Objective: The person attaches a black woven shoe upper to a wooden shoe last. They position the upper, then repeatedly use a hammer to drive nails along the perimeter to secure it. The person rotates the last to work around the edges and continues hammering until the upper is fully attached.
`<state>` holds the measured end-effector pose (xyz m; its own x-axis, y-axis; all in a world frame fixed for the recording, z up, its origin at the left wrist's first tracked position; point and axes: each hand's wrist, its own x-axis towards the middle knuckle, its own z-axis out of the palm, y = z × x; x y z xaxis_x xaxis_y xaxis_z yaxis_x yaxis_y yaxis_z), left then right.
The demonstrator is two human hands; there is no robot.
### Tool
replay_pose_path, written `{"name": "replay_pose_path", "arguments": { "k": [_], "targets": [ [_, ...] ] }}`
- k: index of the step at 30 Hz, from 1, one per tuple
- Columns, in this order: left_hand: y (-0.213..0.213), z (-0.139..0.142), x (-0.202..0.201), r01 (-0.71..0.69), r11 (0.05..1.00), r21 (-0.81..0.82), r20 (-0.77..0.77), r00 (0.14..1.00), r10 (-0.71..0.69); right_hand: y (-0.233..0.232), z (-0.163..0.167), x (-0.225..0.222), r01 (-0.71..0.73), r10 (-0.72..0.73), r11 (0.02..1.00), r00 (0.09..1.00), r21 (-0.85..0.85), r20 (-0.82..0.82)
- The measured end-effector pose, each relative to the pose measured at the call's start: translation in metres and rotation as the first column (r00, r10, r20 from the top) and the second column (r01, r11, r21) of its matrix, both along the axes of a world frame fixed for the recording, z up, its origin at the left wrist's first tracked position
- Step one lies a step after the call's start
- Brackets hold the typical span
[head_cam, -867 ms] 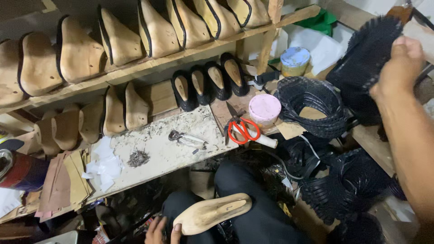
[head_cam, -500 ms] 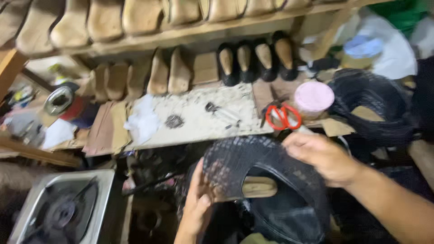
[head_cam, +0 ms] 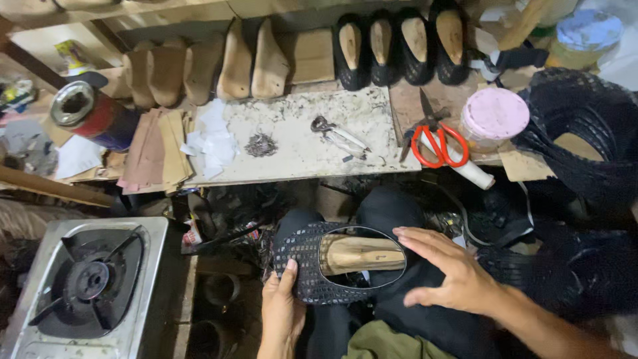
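A black woven shoe upper (head_cam: 307,260) lies across my lap, pulled over a wooden shoe last (head_cam: 362,254) whose pale wood shows through the opening. My left hand (head_cam: 280,312) grips the toe end of the upper from below. My right hand (head_cam: 446,271) rests flat, fingers spread, against the heel end of the upper and last.
The workbench (head_cam: 299,149) carries red-handled scissors (head_cam: 438,143), metal pliers (head_cam: 335,133), a small heap of tacks (head_cam: 260,143), a pink-lidded jar (head_cam: 495,116), paper scraps and card pieces. Wooden lasts (head_cam: 236,63) and black uppers on lasts (head_cam: 399,43) line the back. A gas stove (head_cam: 83,282) sits at lower left; black woven uppers (head_cam: 575,126) pile at right.
My right hand brought a black woven upper down from the pile at right onto the last in my lap. The upper now sits over the last, and the view has tilted downward.
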<state>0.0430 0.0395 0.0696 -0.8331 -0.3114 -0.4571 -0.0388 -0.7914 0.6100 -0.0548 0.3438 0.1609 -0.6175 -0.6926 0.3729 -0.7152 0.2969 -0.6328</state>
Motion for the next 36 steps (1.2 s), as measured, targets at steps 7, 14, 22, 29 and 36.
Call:
{"name": "replay_pose_path", "arguments": {
  "k": [7, 14, 22, 29, 36],
  "targets": [
    [-0.013, 0.003, -0.005, 0.167, 0.965, -0.204, 0.021, 0.986, -0.167, 0.002, -0.023, 0.014, 0.245, -0.247, 0.969, 0.959, -0.031, -0.135],
    [-0.042, -0.017, -0.014, 0.251, 0.819, -0.516, 0.203, 0.965, -0.168, 0.003, -0.028, 0.018, 0.272, -0.273, 0.962, 0.959, 0.018, 0.080],
    [-0.058, -0.032, -0.016, 0.343, 0.821, -0.456, 0.258, 0.934, -0.247, -0.003, -0.027, 0.013, 0.223, -0.222, 0.972, 0.975, 0.070, -0.014],
    [-0.053, -0.041, -0.009, 0.109, 0.948, -0.300, 0.102, 0.991, -0.081, -0.015, -0.027, 0.004, 0.271, -0.270, 0.956, 0.963, 0.111, -0.023],
    [-0.062, -0.032, -0.023, 0.315, 0.813, -0.490, 0.224, 0.947, -0.232, -0.012, -0.028, -0.004, 0.206, -0.186, 0.970, 0.971, 0.128, -0.152]
  ]
}}
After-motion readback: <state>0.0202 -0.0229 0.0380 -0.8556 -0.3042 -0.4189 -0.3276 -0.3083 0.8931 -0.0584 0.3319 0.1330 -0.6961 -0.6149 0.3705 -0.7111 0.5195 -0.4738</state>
